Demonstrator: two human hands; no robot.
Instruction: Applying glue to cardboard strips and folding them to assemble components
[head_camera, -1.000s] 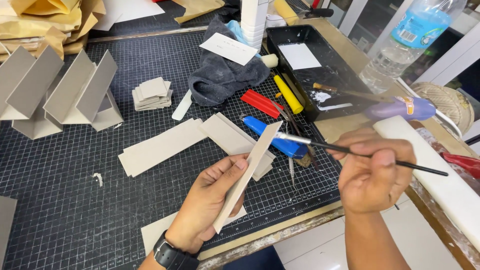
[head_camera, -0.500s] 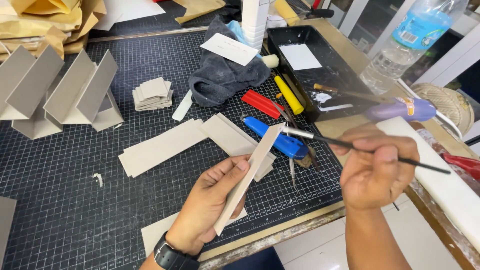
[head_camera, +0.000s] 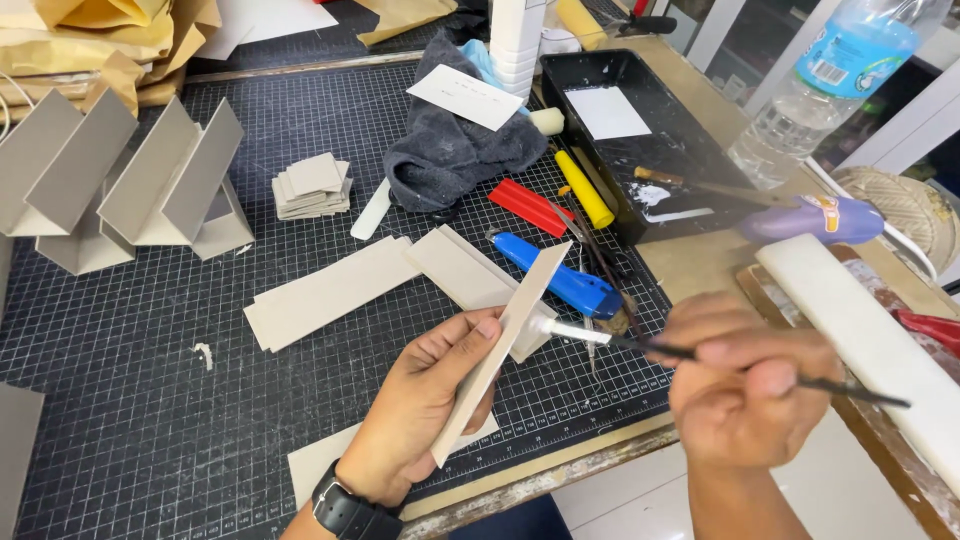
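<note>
Black gridded cutting mat (head_camera: 150, 420) w/ grey card pieces; glue being brushed on.
Grey card strip (head_camera: 500, 350) is gripped on edge by left hand (head_camera: 420, 420), tilted over mat. Thin brush (head_camera: 640, 345) is pinched in closed right hand (head_camera: 745, 395); its white tip, short of the strip 1 s ago, is now touching the strip's upper edge, so gluing seems underway.
</note>
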